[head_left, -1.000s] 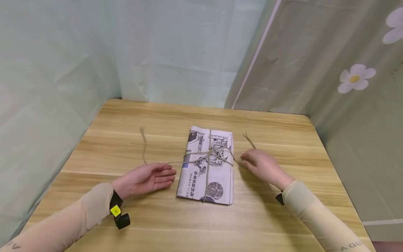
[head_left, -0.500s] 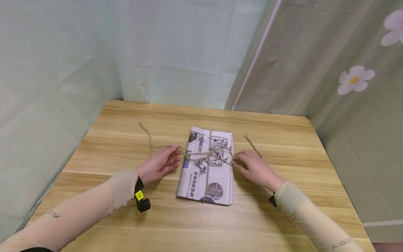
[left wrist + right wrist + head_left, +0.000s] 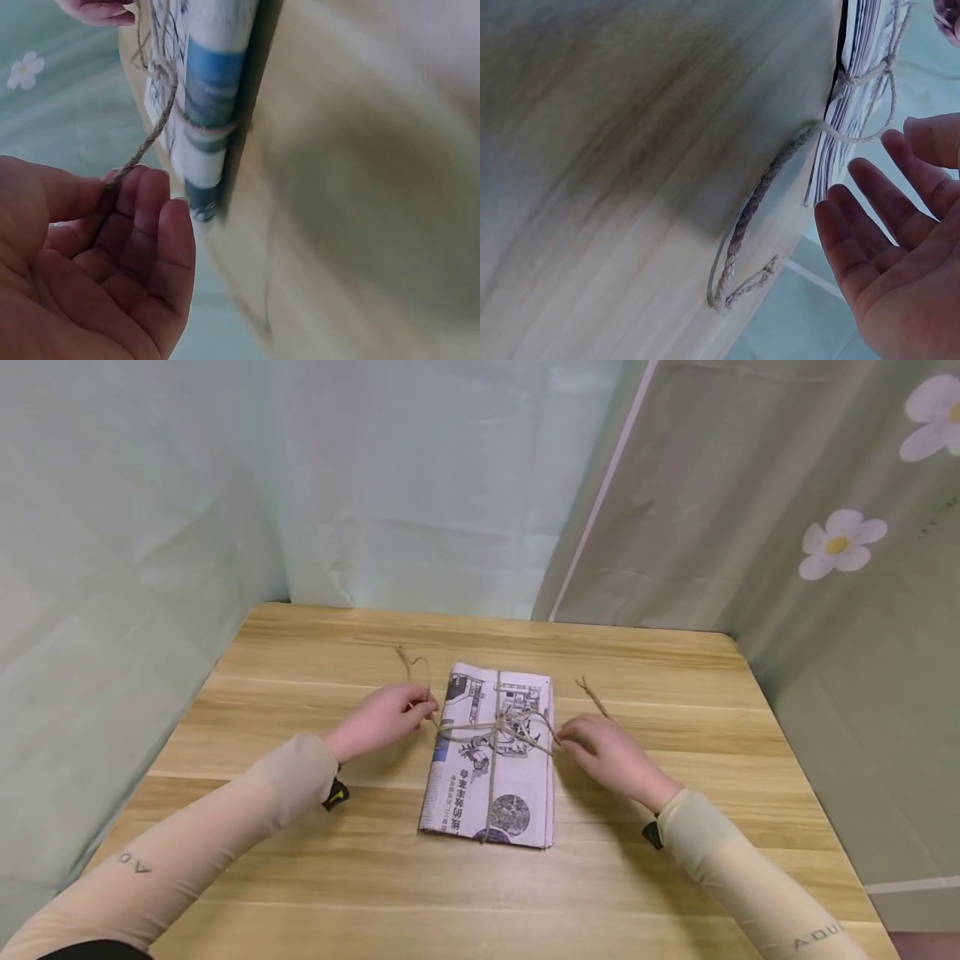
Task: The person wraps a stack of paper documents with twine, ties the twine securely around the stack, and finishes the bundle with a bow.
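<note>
A folded newspaper bundle lies on the table, bound crosswise with brown twine that has a knot and loops at its middle. At its left edge my left hand pinches a twine end between thumb and forefinger; the left wrist view shows the twine stretching from the knot to those fingertips. My right hand is at the right edge, beside a twine loop. In the right wrist view its fingers are spread loosely, near the twine without gripping it. A loose twine tail lies on the wood there.
The wooden table reaches back to pale hanging curtains behind and at both sides. White flowers are printed on the right curtain. Another twine end lies behind my right hand.
My left hand has moved up and right to the bundle's edge, turning from palm-up to pinching the twine and drawing its tail along. The right hand has shifted slightly left towards the loop.
</note>
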Demonstrator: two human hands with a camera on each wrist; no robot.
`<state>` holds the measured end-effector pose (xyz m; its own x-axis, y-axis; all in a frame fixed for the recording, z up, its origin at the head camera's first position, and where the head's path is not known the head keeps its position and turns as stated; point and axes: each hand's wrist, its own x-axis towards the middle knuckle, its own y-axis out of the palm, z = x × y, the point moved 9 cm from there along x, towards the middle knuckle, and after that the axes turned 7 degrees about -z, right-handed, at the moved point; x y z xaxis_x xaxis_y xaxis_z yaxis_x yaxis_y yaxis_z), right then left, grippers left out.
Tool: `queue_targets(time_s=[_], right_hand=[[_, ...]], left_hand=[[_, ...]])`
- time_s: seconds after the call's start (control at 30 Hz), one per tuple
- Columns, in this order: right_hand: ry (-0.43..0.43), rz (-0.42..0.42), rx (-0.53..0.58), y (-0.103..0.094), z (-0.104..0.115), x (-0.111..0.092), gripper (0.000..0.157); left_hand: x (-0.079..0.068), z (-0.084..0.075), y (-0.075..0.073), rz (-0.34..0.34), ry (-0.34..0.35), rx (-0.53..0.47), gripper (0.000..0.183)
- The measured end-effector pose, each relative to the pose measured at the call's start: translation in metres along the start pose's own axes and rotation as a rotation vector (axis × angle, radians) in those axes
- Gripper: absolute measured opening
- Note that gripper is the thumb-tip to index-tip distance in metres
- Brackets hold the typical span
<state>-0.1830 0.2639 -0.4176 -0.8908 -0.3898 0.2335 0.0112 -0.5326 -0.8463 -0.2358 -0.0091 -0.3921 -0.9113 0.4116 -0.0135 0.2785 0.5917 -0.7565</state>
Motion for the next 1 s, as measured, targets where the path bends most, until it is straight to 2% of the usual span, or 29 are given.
queue_targets(time_s=[0.1,0.17,0.37,0.53,0.7,0.83,0.93,1.0], right_hand=[[0.031,-0.018,0.028,-0.001,-0.003,0.003,0.018],[0.059,-0.026,0.046,-0.002,-0.005,0.005,0.018],[0.142,-0.047,0.107,-0.003,-0.009,0.022,0.019],[0.168,-0.018,0.17,0.001,0.002,0.055,0.022],[0.16,0.038,0.155,0.011,0.023,0.099,0.025],[0.103,0.063,0.166,0.021,0.043,0.131,0.03],[0.042,0.064,0.149,0.026,0.056,0.147,0.036],[0.016,0.047,0.124,0.028,0.06,0.154,0.033]], left_hand=[[0.001,-0.01,-0.005,-0.027,0.05,0.111,0.016],[0.002,-0.013,-0.006,-0.031,0.06,0.141,0.017],[0.002,-0.019,-0.01,-0.051,0.071,0.17,0.017],[0.002,-0.021,-0.008,-0.045,0.069,0.165,0.019],[0.003,-0.023,-0.001,-0.02,0.069,0.167,0.022],[0.003,-0.027,0.002,-0.022,0.075,0.168,0.022],[0.005,-0.032,0.004,-0.025,0.099,0.175,0.021],[0.006,-0.034,0.006,-0.024,0.107,0.176,0.019]])
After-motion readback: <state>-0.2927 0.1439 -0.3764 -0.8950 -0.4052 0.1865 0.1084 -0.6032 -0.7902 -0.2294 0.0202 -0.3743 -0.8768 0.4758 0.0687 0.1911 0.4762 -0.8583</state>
